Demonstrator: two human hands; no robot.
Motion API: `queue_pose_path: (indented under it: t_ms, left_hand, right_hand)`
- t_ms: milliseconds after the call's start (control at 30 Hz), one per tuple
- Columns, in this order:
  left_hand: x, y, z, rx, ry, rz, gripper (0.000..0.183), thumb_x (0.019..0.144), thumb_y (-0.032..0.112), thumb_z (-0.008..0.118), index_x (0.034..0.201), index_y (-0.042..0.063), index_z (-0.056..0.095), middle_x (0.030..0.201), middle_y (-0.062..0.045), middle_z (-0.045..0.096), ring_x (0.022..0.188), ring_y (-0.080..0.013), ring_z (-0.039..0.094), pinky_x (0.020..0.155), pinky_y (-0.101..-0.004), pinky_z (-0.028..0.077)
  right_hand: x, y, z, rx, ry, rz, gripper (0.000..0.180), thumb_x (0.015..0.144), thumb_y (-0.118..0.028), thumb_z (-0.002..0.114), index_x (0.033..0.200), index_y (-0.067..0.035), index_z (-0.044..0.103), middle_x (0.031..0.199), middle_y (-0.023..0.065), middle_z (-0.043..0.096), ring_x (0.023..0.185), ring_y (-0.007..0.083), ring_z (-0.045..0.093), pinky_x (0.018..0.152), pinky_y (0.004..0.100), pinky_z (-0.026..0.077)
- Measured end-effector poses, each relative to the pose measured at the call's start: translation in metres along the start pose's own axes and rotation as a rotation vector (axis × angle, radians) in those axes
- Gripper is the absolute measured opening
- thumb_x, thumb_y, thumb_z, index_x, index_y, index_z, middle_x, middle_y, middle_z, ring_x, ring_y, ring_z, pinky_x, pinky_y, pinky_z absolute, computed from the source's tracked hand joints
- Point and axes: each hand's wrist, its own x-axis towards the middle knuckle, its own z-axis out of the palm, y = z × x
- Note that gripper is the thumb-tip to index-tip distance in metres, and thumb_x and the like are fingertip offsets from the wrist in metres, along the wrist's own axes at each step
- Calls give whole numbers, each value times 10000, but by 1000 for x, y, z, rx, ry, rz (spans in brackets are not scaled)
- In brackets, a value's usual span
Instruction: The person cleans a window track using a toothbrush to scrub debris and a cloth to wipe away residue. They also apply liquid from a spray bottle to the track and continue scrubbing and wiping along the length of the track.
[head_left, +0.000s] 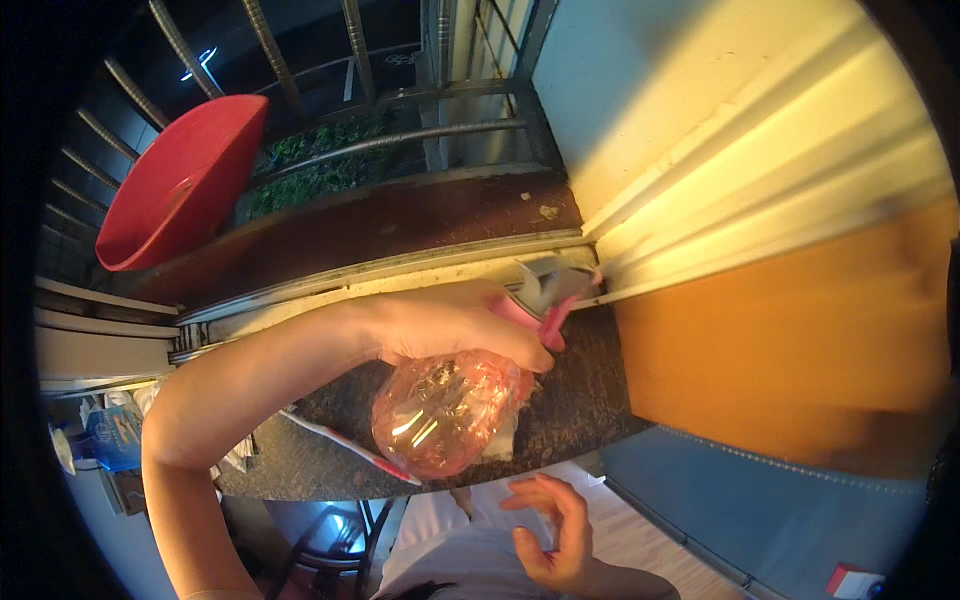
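Observation:
My left hand (465, 322) reaches in from the left, its fingers closed round the neck of a transparent pink spray bottle (450, 420). The bottle's grey head and pink trigger, partly blurred, stick out beyond the hand to the right. Its rounded body shows below the palm, over the dark stone sill. Part of the neck is hidden by the fingers. My right hand (559, 532) is lower down, in front of my body and apart from the bottle, with curled, parted fingers and nothing in it. A slim white and red stick, perhaps a toothbrush (352, 446), lies beside the bottle.
A red plastic vessel (180, 187) stands tilted by the metal window bars (356, 45). The window track (360, 281) runs behind my left hand. An orange-brown panel (772, 352) bounds the sill on the right. A blue package (116, 435) and papers are at the left.

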Motion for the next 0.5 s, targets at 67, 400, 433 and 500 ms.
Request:
queue_pose_path:
  t_ms: [67, 400, 433, 500]
  left_hand:
    - [9, 2, -2, 69, -9, 4, 323, 800, 295, 753, 925, 13, 657, 856, -96, 702, 789, -157, 678, 702, -302, 544]
    - [33, -4, -6, 239, 146, 5, 300, 869, 298, 709, 974, 22, 660, 829, -56, 694, 756, -120, 651, 678, -283, 518]
    - [32, -4, -5, 245, 149, 21, 323, 858, 321, 699, 954, 14, 668, 842, -65, 698, 765, -131, 652, 692, -294, 517]
    - [32, -4, -4, 253, 148, 48, 374, 837, 366, 679, 914, -1, 683, 868, -85, 707, 783, -152, 655, 720, -315, 515]
  right_hand:
    - [2, 2, -8, 1, 11, 1, 533, 928, -17, 554, 1412, 59, 345, 1178, 199, 572, 1014, 264, 620, 948, 408, 472]
    - [21, 12, -25, 8, -27, 31, 445, 925, 26, 527, 1341, 63, 374, 1114, 208, 621, 957, 257, 666, 900, 390, 514]
    - [22, 12, -25, 17, -19, 31, 427, 937, 19, 517, 1342, 65, 391, 1118, 199, 616, 959, 246, 654, 902, 381, 505]
    - [23, 11, -25, 18, -7, 36, 405, 951, 5, 513, 1339, 66, 413, 1116, 186, 616, 959, 233, 643, 902, 370, 498]
